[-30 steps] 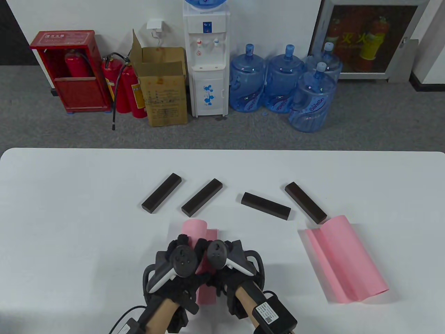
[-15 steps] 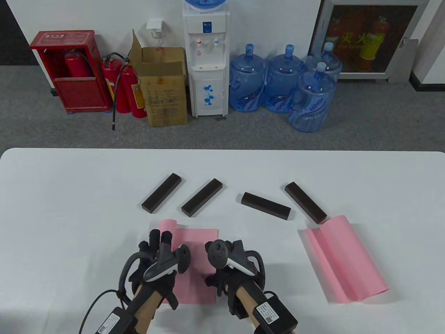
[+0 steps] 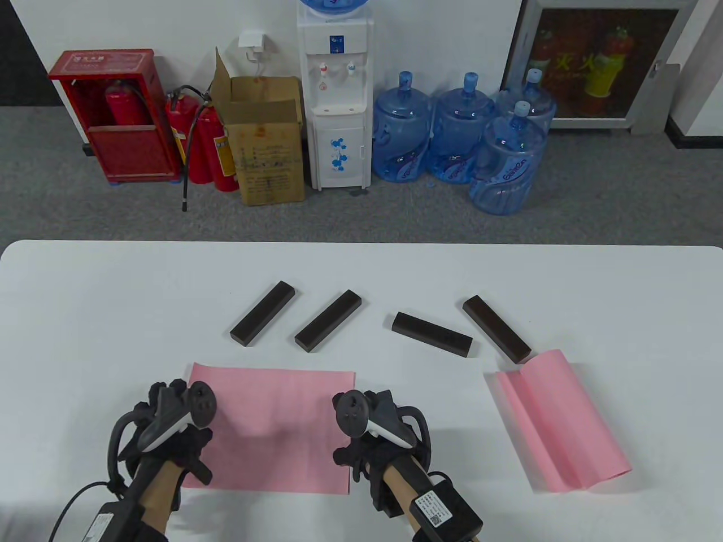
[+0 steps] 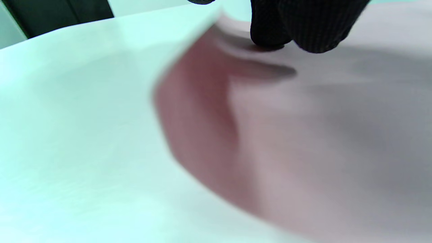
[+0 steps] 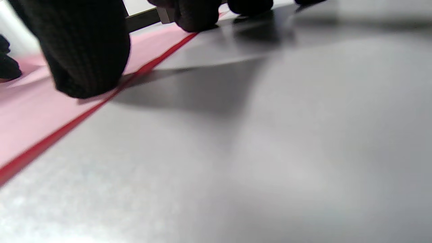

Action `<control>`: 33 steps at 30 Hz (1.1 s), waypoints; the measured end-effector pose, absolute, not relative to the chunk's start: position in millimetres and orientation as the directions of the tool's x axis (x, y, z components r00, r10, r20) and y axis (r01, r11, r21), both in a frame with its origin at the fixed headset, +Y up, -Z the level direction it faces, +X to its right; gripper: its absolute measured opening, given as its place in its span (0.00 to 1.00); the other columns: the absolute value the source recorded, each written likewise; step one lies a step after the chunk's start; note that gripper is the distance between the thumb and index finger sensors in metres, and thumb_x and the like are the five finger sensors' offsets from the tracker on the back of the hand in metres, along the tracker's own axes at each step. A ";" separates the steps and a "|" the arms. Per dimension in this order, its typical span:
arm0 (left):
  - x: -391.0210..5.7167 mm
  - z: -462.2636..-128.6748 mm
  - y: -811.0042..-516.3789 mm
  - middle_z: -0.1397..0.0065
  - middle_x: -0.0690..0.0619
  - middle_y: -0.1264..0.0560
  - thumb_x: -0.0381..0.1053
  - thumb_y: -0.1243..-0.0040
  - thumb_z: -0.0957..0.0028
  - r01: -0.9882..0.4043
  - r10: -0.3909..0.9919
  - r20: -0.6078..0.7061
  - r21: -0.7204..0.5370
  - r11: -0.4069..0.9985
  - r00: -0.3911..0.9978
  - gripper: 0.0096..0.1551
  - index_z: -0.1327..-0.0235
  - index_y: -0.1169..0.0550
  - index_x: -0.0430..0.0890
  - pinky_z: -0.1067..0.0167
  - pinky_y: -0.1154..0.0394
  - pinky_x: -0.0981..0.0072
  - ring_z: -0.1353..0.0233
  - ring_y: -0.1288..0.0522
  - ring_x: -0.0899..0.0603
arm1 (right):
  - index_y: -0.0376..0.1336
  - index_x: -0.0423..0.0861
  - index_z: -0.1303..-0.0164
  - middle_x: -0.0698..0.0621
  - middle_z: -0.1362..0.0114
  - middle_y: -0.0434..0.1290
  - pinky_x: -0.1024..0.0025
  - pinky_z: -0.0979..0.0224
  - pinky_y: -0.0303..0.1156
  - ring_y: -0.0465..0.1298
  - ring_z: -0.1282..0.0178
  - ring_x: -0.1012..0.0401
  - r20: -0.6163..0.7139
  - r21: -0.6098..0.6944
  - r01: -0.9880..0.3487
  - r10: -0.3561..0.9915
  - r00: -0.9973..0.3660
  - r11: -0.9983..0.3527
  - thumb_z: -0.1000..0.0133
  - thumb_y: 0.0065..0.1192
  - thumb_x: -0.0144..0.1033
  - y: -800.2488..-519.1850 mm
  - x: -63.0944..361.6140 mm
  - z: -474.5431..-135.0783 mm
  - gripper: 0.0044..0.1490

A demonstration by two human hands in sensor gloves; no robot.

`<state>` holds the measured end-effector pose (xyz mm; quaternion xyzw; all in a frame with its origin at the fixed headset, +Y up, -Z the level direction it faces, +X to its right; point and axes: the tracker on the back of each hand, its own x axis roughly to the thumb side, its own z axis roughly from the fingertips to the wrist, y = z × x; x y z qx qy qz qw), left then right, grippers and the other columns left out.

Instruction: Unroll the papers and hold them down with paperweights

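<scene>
A pink paper [image 3: 271, 429] lies unrolled and flat on the white table [image 3: 85, 316]. My left hand [image 3: 172, 420] presses its left edge; the left wrist view shows the fingertips [image 4: 290, 30] down on the blurred pink sheet [image 4: 303, 141]. My right hand [image 3: 364, 443] presses its right edge; the right wrist view shows the fingertips [image 5: 84, 54] on the sheet's border [image 5: 27, 128]. Four dark bar paperweights lie in a row beyond the sheet, among them the leftmost [image 3: 262, 320], a middle one [image 3: 432, 333] and the rightmost [image 3: 496, 336]. Neither hand holds one.
A second pink paper [image 3: 562, 423], curled with a raised roll along one side, lies at the right, its far end touching or just short of the rightmost paperweight. Beyond the table's far edge the floor holds water bottles, a dispenser and a cardboard box.
My left hand has slid left across the table, unrolling the pink paper from a narrow roll to a flat sheet. The right hand has stayed on the right edge.
</scene>
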<state>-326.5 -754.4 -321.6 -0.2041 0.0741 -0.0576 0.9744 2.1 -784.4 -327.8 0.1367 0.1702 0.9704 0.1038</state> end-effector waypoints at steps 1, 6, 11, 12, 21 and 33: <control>-338.1 -321.7 -756.1 0.10 0.46 0.54 0.62 0.42 0.48 0.066 -0.134 -0.140 -0.403 0.913 0.981 0.33 0.26 0.32 0.68 0.22 0.53 0.30 0.13 0.58 0.29 | 0.40 0.56 0.20 0.57 0.19 0.51 0.39 0.20 0.46 0.47 0.15 0.50 0.230 0.360 -0.154 0.247 -0.941 -0.920 0.57 0.70 0.54 -784.4 2.1 -327.8 0.61; -364.5 -320.0 -765.1 0.10 0.44 0.51 0.62 0.40 0.48 -0.036 -0.042 -0.163 -0.445 0.895 0.986 0.35 0.26 0.38 0.72 0.22 0.52 0.30 0.13 0.55 0.29 | 0.41 0.57 0.21 0.57 0.19 0.51 0.39 0.20 0.46 0.47 0.15 0.49 0.230 0.363 -0.152 0.247 -0.941 -0.919 0.57 0.70 0.54 -784.0 1.7 -328.1 0.60; -372.4 -316.0 -770.9 0.11 0.44 0.50 0.62 0.43 0.47 -0.095 0.028 -0.158 -0.435 0.895 0.987 0.35 0.25 0.40 0.72 0.23 0.48 0.31 0.14 0.49 0.30 | 0.41 0.56 0.20 0.56 0.18 0.51 0.39 0.20 0.46 0.48 0.15 0.49 0.233 0.374 -0.143 0.242 -0.942 -0.916 0.56 0.71 0.53 -782.3 0.3 -329.1 0.60; -373.8 -316.0 -771.4 0.11 0.45 0.51 0.62 0.43 0.46 -0.115 0.045 -0.166 -0.446 0.887 0.985 0.35 0.25 0.40 0.73 0.23 0.49 0.32 0.14 0.50 0.30 | 0.41 0.56 0.20 0.56 0.18 0.51 0.39 0.20 0.47 0.47 0.15 0.48 0.233 0.393 -0.135 0.241 -0.942 -0.910 0.56 0.72 0.53 -780.7 -0.6 -330.4 0.60; -374.3 -316.7 -772.0 0.11 0.44 0.53 0.61 0.44 0.46 -0.122 0.049 -0.168 -0.459 0.880 0.985 0.35 0.24 0.41 0.72 0.22 0.50 0.32 0.14 0.52 0.30 | 0.45 0.52 0.19 0.49 0.17 0.53 0.39 0.20 0.49 0.49 0.15 0.45 0.016 0.349 -0.414 0.448 -0.894 -0.840 0.54 0.62 0.57 -734.3 35.7 -386.2 0.54; -374.6 -316.1 -772.6 0.11 0.44 0.54 0.61 0.44 0.45 -0.131 0.059 -0.168 -0.459 0.879 0.984 0.35 0.24 0.42 0.72 0.22 0.50 0.32 0.14 0.53 0.30 | 0.45 0.56 0.20 0.50 0.16 0.50 0.44 0.20 0.57 0.56 0.16 0.49 -0.186 0.219 0.020 -0.062 -0.981 -0.976 0.54 0.70 0.47 -739.5 92.1 -484.6 0.55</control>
